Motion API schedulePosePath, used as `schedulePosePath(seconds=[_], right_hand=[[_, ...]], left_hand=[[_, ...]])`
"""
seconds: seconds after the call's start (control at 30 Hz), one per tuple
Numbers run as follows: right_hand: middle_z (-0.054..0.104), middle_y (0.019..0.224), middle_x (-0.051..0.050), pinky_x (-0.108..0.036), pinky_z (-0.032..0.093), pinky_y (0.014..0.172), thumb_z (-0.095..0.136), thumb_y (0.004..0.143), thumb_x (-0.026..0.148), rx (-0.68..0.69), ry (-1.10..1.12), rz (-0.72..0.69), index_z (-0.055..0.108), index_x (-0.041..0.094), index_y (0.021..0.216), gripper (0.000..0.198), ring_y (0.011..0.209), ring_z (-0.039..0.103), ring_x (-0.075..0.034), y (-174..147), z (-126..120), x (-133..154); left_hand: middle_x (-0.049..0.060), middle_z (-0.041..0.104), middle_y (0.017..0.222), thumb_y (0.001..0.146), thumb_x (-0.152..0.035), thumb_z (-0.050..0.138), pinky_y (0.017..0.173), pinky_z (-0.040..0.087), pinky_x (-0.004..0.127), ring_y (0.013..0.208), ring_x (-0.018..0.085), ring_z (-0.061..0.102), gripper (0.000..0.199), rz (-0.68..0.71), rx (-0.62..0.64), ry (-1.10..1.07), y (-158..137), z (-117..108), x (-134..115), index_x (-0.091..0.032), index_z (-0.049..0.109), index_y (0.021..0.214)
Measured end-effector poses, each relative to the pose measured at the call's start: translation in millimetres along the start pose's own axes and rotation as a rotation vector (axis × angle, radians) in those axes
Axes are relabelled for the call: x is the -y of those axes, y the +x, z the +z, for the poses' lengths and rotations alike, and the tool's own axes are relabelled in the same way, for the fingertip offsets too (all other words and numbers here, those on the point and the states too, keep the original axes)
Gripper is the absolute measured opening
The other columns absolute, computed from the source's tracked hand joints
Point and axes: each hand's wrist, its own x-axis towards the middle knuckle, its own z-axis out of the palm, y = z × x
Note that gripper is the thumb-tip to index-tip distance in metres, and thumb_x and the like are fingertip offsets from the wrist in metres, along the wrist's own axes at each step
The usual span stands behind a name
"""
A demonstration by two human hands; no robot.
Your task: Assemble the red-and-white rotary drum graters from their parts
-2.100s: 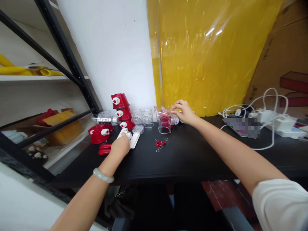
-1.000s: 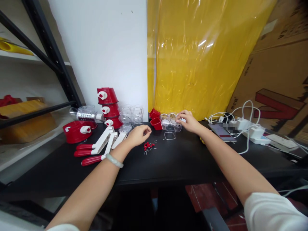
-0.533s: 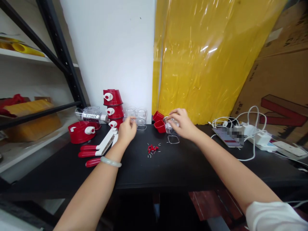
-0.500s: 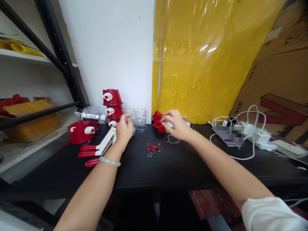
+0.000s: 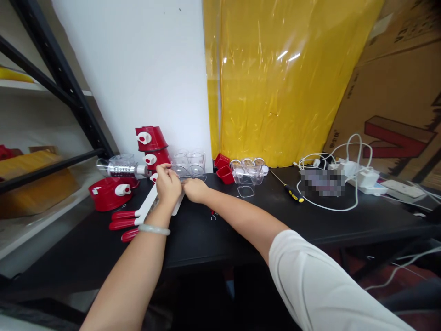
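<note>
My left hand [image 5: 168, 185], a pale bangle on its wrist, is closed with curled fingers in front of a stack of red plastic housings [image 5: 153, 139] with white knobs. Right beside it, my right hand [image 5: 195, 189] is closed too, knuckles up. What they pinch, if anything, is hidden. Clear plastic cups [image 5: 197, 171] stand just behind both hands. Under my left wrist lie white arms with red grips [image 5: 123, 224]. Small red pieces [image 5: 212, 213] with tiny metal bits show beside my right forearm, which partly covers them.
Red square cups [image 5: 225, 174] and a clear multi-cup part [image 5: 248, 172] stand against the yellow-wrapped panel. A screwdriver [image 5: 292, 192] lies farther right, near white cables and chargers [image 5: 368, 181]. At left are a red round housing [image 5: 108, 193], a clear-and-metal drum [image 5: 122, 170] and a black shelf frame.
My right hand has moved left from the red square cups to beside my left hand, its fingers now closed. The view has turned slightly right, and the screwdriver is now uncovered.
</note>
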Motion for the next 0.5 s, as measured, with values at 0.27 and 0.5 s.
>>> schedulePosePath(seconds=[0.27, 0.5], right_hand=[[0.073, 0.100, -0.016, -0.041, 0.053, 0.082, 0.042, 0.096, 0.016, 0.017, -0.025, 0.050, 0.069, 0.011, 0.098, 0.028, 0.097, 0.069, -0.027, 4.4, -2.7, 1.4], [0.072, 0.103, -0.015, -0.038, 0.053, 0.081, 0.040, 0.096, 0.017, -0.024, -0.027, 0.103, 0.064, 0.012, 0.110, 0.028, 0.094, 0.069, -0.026, -2.6, -14.7, 2.5]], left_hand=[[0.001, 0.065, 0.073, 0.088, -0.020, 0.035, 0.075, 0.047, 0.031, 0.069, 0.019, 0.065, 0.026, -0.057, 0.030, 0.042, -0.3, 0.3, 0.8, -0.020, 0.047, 0.112], [0.002, 0.066, 0.074, 0.088, -0.020, 0.035, 0.077, 0.047, 0.032, 0.076, 0.021, 0.066, 0.025, -0.067, 0.012, 0.057, -0.8, -3.5, -3.0, -0.020, 0.048, 0.109]])
